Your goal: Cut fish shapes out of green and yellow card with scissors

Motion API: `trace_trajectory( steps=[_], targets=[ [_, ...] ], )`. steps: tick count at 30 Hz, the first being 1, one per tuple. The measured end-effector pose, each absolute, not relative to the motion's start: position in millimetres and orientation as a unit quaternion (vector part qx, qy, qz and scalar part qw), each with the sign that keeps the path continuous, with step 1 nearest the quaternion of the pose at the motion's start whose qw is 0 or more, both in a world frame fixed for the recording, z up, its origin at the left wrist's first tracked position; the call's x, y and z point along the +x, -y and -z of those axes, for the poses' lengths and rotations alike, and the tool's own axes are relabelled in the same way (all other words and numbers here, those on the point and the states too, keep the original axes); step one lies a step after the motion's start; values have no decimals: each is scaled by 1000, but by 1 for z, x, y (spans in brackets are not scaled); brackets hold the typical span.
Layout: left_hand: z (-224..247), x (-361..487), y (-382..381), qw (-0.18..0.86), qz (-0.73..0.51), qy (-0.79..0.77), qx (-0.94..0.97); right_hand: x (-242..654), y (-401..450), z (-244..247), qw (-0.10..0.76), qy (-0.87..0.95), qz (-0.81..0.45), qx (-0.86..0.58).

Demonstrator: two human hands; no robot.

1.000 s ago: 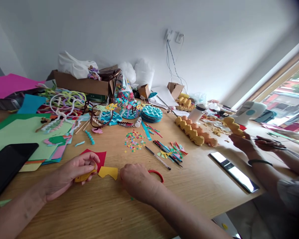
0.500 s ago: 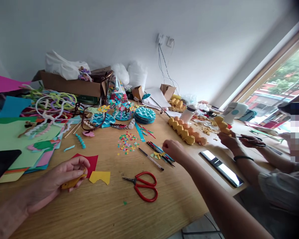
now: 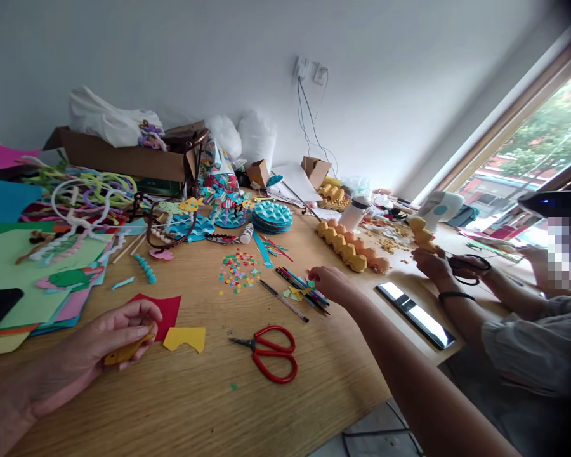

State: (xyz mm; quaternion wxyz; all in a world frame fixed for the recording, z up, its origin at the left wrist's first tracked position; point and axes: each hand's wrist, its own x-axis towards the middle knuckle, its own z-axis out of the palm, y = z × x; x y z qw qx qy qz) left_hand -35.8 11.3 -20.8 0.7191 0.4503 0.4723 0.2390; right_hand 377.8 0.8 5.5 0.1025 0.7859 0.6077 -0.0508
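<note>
At the lower left my left hand pinches a small yellow-orange piece, just left of a red paper and a cut yellow paper. My right hand reaches over the right end of several pens and pencils. Its fingers are bent down by small yellow and green scraps; what they hold, if anything, is too small to name. Red-handled scissors lie on the table between my hands. Colourful paper dots are scattered behind them.
Blue wavy discs are stacked at the back. Egg-carton strips and a phone lie right. Another person's hands hold a carton piece and black scissors. Coloured sheets and pipe cleaners cover the left.
The whole view has shifted slightly, with things appearing further left. My right hand stays by the pens, its fingers now lower over the scraps. My left hand still holds the yellow-orange piece.
</note>
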Motion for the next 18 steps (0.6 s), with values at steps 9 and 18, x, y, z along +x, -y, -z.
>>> trace_trajectory(
  steps=[9, 18],
  targets=[
    [22, -38, -12, 727, -239, -467, 444, 367, -2, -5, 107, -597, 26, 795],
    [12, -35, -10, 722, -251, -459, 453, 317, 12, -30, 32, -654, 13, 756]
  ],
)
